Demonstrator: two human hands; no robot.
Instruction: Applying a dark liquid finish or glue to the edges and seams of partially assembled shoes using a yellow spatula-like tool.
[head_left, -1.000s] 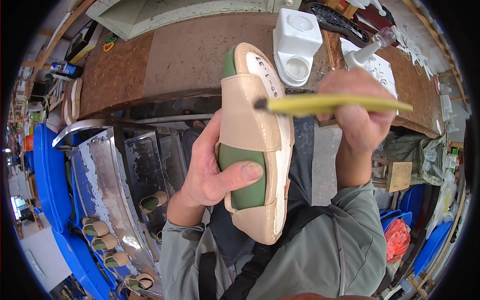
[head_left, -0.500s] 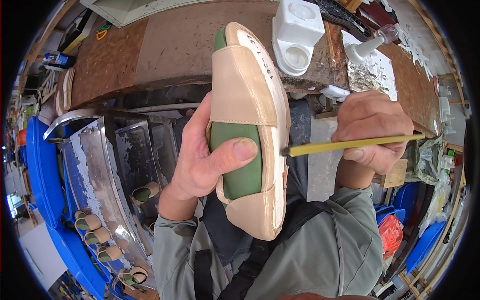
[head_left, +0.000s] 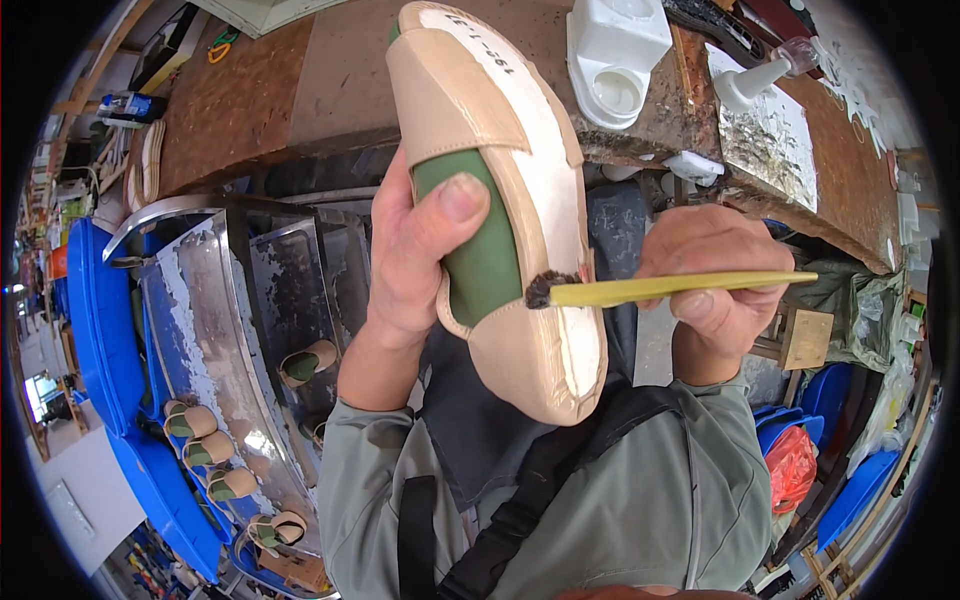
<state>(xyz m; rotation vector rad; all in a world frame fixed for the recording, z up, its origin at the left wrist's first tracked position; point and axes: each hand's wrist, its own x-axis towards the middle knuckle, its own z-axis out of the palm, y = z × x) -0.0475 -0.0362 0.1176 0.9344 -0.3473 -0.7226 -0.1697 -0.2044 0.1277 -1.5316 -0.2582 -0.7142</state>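
Note:
My left hand (head_left: 425,235) is closed round a beige leather shoe upper (head_left: 465,100) stretched over a green shoe last (head_left: 478,235), its thumb pressed on the green. The shoe is tilted so that its white insole (head_left: 525,110) faces up and to the right. In my right hand (head_left: 715,270) is a brush with a flat yellow handle (head_left: 650,288), pinched between thumb and fingers. Its dark bristles (head_left: 545,288) lie against the beige edge beside the insole, near the middle of the shoe.
A worn brown workbench (head_left: 350,80) runs across the far side, bearing a white plastic container (head_left: 618,60) and a funnel-tipped bottle (head_left: 755,85). On the left, several beige-and-green shoes (head_left: 232,484) sit on a metal rack (head_left: 200,290) beside a blue plastic bin (head_left: 105,330).
The shoe has rolled to show more of its insole, and its upper end has shifted up and left. The brush has moved left, its bristles now further over the shoe's edge.

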